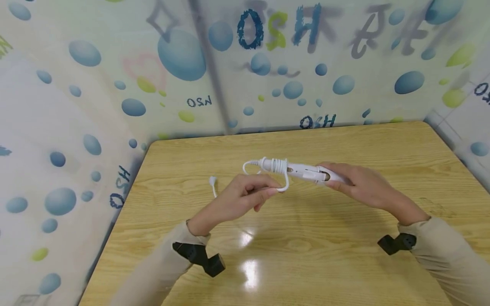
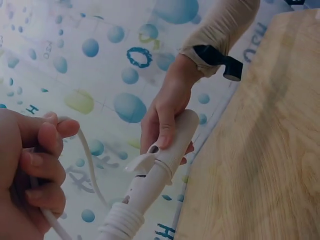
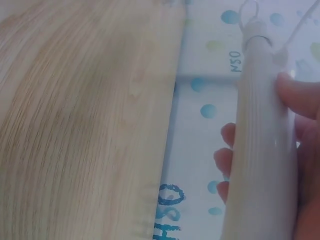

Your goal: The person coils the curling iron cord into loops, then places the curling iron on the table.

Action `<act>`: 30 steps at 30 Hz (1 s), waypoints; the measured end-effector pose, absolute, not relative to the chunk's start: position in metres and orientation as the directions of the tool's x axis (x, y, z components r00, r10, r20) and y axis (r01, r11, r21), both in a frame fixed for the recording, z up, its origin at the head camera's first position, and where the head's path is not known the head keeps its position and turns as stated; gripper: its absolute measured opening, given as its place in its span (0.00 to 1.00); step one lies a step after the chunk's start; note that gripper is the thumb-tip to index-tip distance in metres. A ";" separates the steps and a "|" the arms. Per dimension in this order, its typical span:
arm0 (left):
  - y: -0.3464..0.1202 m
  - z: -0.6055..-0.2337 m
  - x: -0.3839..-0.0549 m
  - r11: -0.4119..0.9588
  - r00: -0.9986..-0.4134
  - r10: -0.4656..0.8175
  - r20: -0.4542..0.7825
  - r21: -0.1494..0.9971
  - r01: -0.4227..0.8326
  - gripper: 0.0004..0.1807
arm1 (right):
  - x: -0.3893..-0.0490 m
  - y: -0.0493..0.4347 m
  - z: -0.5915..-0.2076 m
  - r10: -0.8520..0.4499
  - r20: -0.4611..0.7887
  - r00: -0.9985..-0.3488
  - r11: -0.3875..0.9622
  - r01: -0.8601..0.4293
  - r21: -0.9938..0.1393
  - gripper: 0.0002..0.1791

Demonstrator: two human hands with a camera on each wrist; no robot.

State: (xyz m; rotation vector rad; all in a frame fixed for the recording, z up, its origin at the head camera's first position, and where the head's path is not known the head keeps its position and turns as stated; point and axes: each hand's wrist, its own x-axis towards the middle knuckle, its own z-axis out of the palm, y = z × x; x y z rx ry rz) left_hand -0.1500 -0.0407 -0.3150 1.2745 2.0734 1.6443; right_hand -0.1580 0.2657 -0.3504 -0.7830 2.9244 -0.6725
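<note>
A white curling iron (image 1: 305, 171) is held above the table, roughly level in the head view. My right hand (image 1: 361, 185) grips its thick ribbed end (image 3: 262, 145), fingers wrapped round it. Several turns of white cord (image 1: 278, 165) are wound about the other end. My left hand (image 1: 245, 195) pinches a loose stretch of that cord (image 2: 91, 170) between thumb and fingers, just beside the coils. A small lever (image 2: 141, 162) sticks out from the iron near the right thumb. The cord's plug end (image 1: 212, 181) shows behind the left hand.
The wooden table (image 1: 306, 255) reaches back to a wall covering (image 1: 183, 55) printed with blue and green drops. A similar covering hangs at the left side. Black wrist cameras (image 1: 200, 258) sit on both sleeves.
</note>
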 end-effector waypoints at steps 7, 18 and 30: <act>-0.032 -0.309 -0.153 -0.001 -0.689 0.631 0.358 0.888 0.460 0.09 | -0.156 0.257 -0.352 -0.524 0.049 -0.850 0.785 -0.504 -0.359 0.27; -0.028 -0.308 -0.152 -0.054 -0.666 0.637 0.389 0.884 0.464 0.09 | -0.157 0.263 -0.349 -0.465 0.064 -0.883 0.817 -0.456 -0.354 0.29; -0.033 -0.364 -0.153 -0.167 -0.674 0.651 0.350 0.931 0.323 0.10 | -0.153 0.281 -0.333 -0.354 0.234 -0.905 0.689 -0.422 -0.590 0.25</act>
